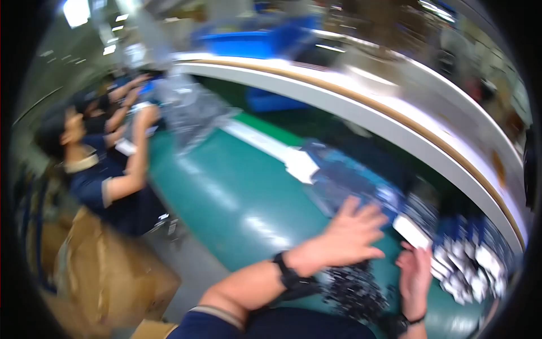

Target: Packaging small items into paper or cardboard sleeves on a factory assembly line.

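My left hand (353, 234) is open, fingers spread and slightly blurred, over the near edge of a dark blue item in clear plastic (353, 178). Whether it touches the plastic cannot be made out. To its right, my right hand (415, 274) has its thumb and fingers at the lower end of a white card (411, 231), apparently pinching it. A dark, shiny wrapped piece (422, 198) lies just beyond the card. Below my left hand is a heap of small black pieces (354, 289), partly hidden by my wrist. Both wrists wear dark bands.
A green work surface (226, 198) runs away to the left under a white-edged shelf (316, 83). Right of my hands lies a pile of white-ended bundles (468, 271). A co-worker (107, 164) handles things at far left, behind a cardboard box (107, 265). A blue bin (237, 44) stands on the shelf.
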Tool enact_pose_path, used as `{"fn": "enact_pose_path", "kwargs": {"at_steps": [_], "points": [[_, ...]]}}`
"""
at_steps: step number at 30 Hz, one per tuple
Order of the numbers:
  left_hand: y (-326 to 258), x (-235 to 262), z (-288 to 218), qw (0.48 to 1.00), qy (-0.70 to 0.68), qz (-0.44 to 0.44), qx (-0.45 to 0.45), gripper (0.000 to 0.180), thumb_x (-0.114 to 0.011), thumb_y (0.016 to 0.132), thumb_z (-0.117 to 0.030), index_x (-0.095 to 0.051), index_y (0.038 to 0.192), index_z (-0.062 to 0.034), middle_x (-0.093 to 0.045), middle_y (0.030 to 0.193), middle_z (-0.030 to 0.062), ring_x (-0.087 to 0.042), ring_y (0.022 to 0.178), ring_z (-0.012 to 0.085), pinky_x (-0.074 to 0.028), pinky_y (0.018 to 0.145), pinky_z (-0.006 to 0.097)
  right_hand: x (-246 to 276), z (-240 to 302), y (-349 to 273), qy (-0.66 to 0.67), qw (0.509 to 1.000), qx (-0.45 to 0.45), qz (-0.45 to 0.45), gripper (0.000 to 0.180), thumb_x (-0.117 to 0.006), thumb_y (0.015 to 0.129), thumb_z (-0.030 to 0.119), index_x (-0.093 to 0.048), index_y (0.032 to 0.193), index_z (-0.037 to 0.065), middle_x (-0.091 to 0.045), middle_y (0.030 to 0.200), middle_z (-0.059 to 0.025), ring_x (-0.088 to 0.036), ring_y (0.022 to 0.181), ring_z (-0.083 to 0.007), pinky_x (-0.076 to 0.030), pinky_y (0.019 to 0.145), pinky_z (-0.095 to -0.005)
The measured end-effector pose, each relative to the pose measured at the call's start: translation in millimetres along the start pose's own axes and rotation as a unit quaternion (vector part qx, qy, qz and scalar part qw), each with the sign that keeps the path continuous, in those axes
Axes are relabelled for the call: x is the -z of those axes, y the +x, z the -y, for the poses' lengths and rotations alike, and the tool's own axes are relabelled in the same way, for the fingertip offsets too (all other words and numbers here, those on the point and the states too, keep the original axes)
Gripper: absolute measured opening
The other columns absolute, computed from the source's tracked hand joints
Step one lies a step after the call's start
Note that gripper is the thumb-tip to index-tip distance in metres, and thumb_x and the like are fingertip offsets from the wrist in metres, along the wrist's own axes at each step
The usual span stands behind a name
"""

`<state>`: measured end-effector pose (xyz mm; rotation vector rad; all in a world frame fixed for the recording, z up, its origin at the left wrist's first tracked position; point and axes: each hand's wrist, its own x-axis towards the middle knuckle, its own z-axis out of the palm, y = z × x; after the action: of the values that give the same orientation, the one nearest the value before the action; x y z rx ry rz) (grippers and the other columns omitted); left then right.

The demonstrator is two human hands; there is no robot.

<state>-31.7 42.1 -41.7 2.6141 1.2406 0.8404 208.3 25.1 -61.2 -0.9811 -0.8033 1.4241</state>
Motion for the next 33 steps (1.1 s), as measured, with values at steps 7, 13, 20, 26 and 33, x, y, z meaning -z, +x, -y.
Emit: {"fn": "enact_pose_path", "kwargs": {"at_steps": [7, 13, 20, 26, 33], "points": [[-0.4, 9.4, 18.6, 0.982, 0.144, -0.011, 0.126, 0.047, -0.06, 0.084, -0.048, -0.066, 0.115, -0.0128, -0.047, 0.14, 0.0077, -0.035, 0.134, 0.0287, -0.019, 0.107, 0.063, -13.9, 10.6, 2.2, 0.001, 0.998, -0.038, 0.052, 0.023, -0.051, 0.097, 0.017, -0.051, 0.116, 0.004, -0.064, 0.102, -0.0111, -0.06, 0.072, -0.0137, -0.051, 0.068, -0.03], [7.7, 15.4, 28.2, 0.963, 0.191, -0.051, 0.181, 0.046, -0.061, 0.084, -0.048, -0.067, 0.112, -0.0119, -0.045, 0.142, 0.0085, -0.032, 0.137, 0.0299, -0.018, 0.107, 0.064, -10.7, 17.0, 1.6, 0.001, 0.998, -0.037, 0.048, 0.024, -0.051, 0.098, 0.02, -0.05, 0.117, 0.005, -0.063, 0.104, -0.0114, -0.06, 0.072, -0.0137, -0.051, 0.069, -0.0298], [-4.1, 11.9, 45.0, 0.951, 0.224, -0.042, 0.207, 0.053, -0.062, 0.084, -0.045, -0.058, 0.125, -0.0128, -0.033, 0.149, 0.0146, -0.026, 0.139, 0.0355, -0.019, 0.105, 0.065, -5.6, 6.4, 7.2, 0.079, 0.99, -0.12, -0.004, 0.038, -0.044, 0.099, 0.042, -0.052, 0.088, 0.007, -0.062, 0.082, -0.0101, -0.056, 0.059, -0.018, -0.048, 0.054, -0.0305], [1.6, 2.5, 31.9, 0.983, 0.135, -0.068, 0.104, 0.052, -0.058, 0.086, -0.044, -0.06, 0.12, -0.0044, -0.036, 0.146, 0.0171, -0.026, 0.137, 0.0373, -0.019, 0.108, 0.058, -1.5, 7.0, -3.7, 0.161, 0.966, -0.199, -0.034, 0.052, -0.029, 0.099, 0.056, -0.038, 0.068, 0.016, -0.028, 0.046, 0.0027, -0.019, 0.03, -0.0094, -0.014, 0.027, -0.0257], [-3.5, -6.8, 11.7, 0.984, -0.175, -0.011, -0.007, 0.037, -0.062, 0.087, -0.023, -0.057, 0.115, -0.0007, -0.05, 0.13, 0.0193, -0.039, 0.13, 0.0383, -0.033, 0.107, 0.046, 15.2, 15.4, -2.5, 0.106, 0.954, -0.151, 0.237, 0.038, -0.044, 0.1, 0.042, -0.055, 0.093, 0.006, -0.054, 0.066, -0.0057, -0.05, 0.052, -0.016, -0.043, 0.048, -0.0274]]}}
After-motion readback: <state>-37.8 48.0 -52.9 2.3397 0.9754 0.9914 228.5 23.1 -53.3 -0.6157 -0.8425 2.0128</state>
